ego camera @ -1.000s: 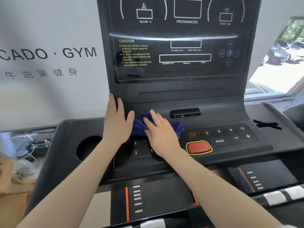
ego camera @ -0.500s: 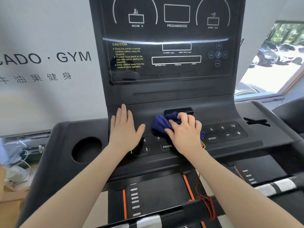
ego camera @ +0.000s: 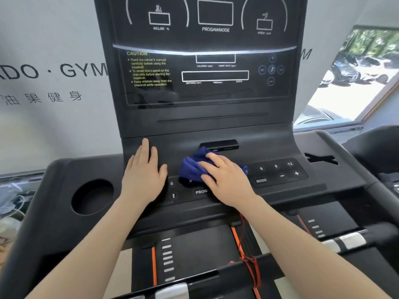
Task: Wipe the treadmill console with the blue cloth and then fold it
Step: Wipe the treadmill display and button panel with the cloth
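You are mid-wipe: your right hand (ego camera: 224, 180) presses the bunched blue cloth (ego camera: 193, 167) flat-fingered on the console (ego camera: 216, 130); your left hand (ego camera: 142, 175) rests spread. Next, sweep over the right buttons (ego camera: 278, 171).

your right hand (ego camera: 224, 180) is covering most of the blue cloth (ego camera: 191, 168) and the buttons under it. your left hand (ego camera: 142, 173) is hiding keys beside the 6. the console (ego camera: 216, 130) top is running off the frame, its small print blurring.
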Motion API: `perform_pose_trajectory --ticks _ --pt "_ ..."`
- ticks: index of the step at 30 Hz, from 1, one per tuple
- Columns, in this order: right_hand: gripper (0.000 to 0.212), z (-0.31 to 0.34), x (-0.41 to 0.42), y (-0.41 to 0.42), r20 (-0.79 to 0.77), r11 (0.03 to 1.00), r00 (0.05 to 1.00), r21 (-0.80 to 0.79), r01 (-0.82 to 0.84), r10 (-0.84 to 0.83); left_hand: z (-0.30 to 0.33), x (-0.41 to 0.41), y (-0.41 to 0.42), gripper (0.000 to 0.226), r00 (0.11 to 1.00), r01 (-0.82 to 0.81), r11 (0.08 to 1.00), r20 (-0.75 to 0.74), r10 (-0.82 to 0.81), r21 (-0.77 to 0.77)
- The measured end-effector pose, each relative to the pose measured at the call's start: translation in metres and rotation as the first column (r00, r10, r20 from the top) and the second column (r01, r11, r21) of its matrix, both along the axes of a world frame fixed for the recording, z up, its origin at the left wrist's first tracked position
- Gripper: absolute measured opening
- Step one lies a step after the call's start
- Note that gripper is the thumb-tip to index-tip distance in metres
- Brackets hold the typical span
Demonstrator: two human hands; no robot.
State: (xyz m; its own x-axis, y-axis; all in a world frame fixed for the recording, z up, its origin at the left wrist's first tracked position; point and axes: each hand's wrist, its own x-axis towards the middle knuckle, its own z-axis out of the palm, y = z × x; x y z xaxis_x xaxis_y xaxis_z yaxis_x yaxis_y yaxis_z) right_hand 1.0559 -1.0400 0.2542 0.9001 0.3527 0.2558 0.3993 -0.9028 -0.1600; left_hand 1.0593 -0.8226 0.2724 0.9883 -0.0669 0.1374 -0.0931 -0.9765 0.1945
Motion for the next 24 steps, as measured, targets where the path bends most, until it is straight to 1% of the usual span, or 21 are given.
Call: perform_pose_trajectory --ticks 2,4,7,8,10,12,14,16,18,19,20,21,24 --pt "0.043 0.0 0.001 -0.024 0.03 0.998 0.998 0.003 0.062 -0.062 0.001 -0.002 -0.001 0.059 1.0 -0.01 1.0 0.0 0.01 0.0" --pt "0.038 0.001 0.005 -0.061 0.035 0.982 0.982 -0.01 0.188 -0.188 0.001 -0.003 -0.005 0.06 0.999 -0.034 0.999 -0.004 0.034 0.001" --pt "0.041 0.003 0.01 -0.105 0.01 0.895 0.895 0.012 0.445 -0.445 0.0 -0.005 -0.016 0.064 0.996 -0.091 0.995 -0.021 0.091 -0.027" --pt "0.041 0.004 0.012 -0.107 -0.001 0.875 0.875 0.018 0.483 -0.483 -0.001 -0.006 -0.021 0.065 0.994 -0.103 0.994 -0.026 0.102 -0.037" --pt "0.041 0.004 0.008 -0.093 0.002 0.896 0.897 0.017 0.443 -0.443 -0.002 -0.008 -0.033 0.064 0.996 -0.094 0.994 -0.015 0.094 -0.061" --pt "0.046 0.003 -0.002 -0.071 0.046 0.95 0.949 0.011 0.311 -0.311 -0.001 -0.007 -0.049 0.057 0.999 -0.032 0.995 0.037 0.035 -0.094" --pt "0.051 0.003 -0.019 -0.056 0.05 0.987 0.986 -0.009 0.162 -0.161 0.003 -0.005 -0.065 0.047 0.993 0.074 0.99 0.096 -0.062 -0.122" --pt "0.051 0.002 -0.031 -0.055 0.028 0.999 1.0 -0.044 0.005 -0.003 0.01 -0.002 -0.082 0.046 0.981 0.16 0.978 0.131 -0.143 -0.133" --pt "0.048 0.002 -0.026 -0.074 0.008 0.993 0.994 -0.059 -0.106 0.106 0.017 0.002 -0.098 0.049 0.974 0.196 0.973 0.138 -0.179 -0.123" --pt "0.045 0.002 -0.018 -0.088 0.011 0.993 0.994 -0.05 -0.109 0.11 0.017 0.004 -0.104 0.05 0.973 0.203 0.973 0.134 -0.187 -0.112" --pt "0.043 0.001 -0.009 -0.104 0.004 0.997 0.997 -0.037 -0.071 0.071 0.015 0.007 -0.108 0.05 0.974 0.203 0.975 0.126 -0.191 -0.092" --pt "0.043 0.002 0.001 -0.121 -0.014 1.0 1.0 -0.02 -0.007 0.006 0.014 0.008 -0.112 0.05 0.974 0.205 0.976 0.11 -0.196 -0.069" --pt "0.045 0.003 0.027 -0.167 0.022 0.979 0.979 0.018 0.204 -0.204 0.007 0.006 -0.119 0.051 0.982 0.173 0.984 0.077 -0.17 -0.038"
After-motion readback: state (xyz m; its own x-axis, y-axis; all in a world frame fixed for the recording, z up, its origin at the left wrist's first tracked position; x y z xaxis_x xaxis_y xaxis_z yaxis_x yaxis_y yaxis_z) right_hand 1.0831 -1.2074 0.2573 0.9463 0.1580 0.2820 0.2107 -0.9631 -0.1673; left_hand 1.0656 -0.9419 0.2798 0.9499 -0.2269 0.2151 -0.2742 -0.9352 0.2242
